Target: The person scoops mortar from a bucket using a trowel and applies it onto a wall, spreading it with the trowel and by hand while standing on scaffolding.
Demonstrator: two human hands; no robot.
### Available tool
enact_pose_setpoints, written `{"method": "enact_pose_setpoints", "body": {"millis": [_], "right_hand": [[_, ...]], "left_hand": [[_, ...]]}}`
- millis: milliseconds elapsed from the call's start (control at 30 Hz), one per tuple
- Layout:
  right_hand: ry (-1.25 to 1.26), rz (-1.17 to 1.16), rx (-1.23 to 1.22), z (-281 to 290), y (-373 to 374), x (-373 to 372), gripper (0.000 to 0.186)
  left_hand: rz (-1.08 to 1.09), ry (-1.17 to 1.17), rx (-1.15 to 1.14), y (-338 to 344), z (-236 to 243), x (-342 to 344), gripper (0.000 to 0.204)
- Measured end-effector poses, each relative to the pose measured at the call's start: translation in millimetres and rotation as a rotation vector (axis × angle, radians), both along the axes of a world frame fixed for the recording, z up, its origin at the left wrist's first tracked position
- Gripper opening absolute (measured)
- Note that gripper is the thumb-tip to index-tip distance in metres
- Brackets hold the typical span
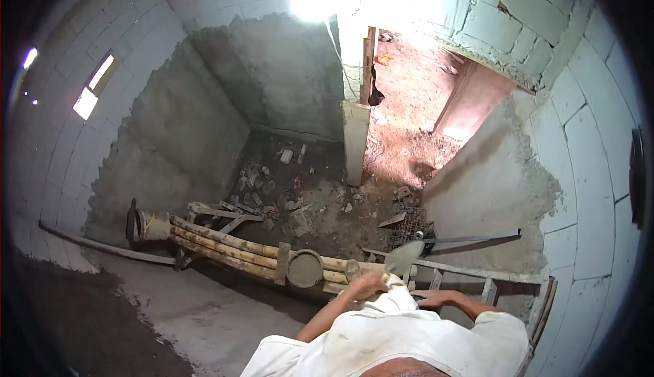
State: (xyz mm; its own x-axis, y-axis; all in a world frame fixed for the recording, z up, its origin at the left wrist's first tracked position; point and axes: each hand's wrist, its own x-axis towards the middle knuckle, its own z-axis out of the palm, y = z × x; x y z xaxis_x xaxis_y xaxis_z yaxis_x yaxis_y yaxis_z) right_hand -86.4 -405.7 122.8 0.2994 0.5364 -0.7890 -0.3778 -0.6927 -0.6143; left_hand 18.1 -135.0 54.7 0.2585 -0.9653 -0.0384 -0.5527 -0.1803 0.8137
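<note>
Close in front of my white shirt, my left hand (368, 285) is bent inward with its fingers curled. Right beside it is the handle end of a trowel (405, 254), whose wide grey blade points away from me. The fingers look wrapped round that handle. My right hand (434, 299) rests low by the shirt front, next to a grey ladder-like frame (490, 287); its fingertips are partly hidden. A round bucket of grey mortar (306, 268) stands left of my left hand, against several bamboo poles (228, 249). A small round container (352, 269) sits nearer.
The bamboo poles run left to another bucket (154, 226). Below lies a floor strewn with rubble (286, 193), with a wooden trestle (225, 215) and a wire crate (409, 223). A long straight bar (477, 238) sticks out at right. Half-plastered block walls surround me, with a doorway beyond.
</note>
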Motion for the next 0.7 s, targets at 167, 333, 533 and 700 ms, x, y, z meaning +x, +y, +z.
{"method": "enact_pose_setpoints", "body": {"millis": [167, 333, 533, 700], "right_hand": [[0.128, -0.337, 0.213, 4.3, -10.9, -24.5, 0.069], [0.011, -0.468, -0.076, -36.6, -8.1, -44.5, 0.062], [0.061, -0.758, 0.019, -57.7, -15.5, -61.4, 0.054], [0.264, -1.028, 0.113, 37.7, -1.9, -34.0, 0.049]], "left_hand": [[0.243, 0.456, 0.425, -48.9, 77.4, -3.4, 0.022], [0.02, 0.227, 0.043, -36.4, 9.0, -5.5, 0.031], [0.132, 0.665, 0.678, -55.1, 91.2, 19.8, 0.035], [0.103, 0.999, 0.443, -47.8, 122.4, 43.2, 0.053]]}}
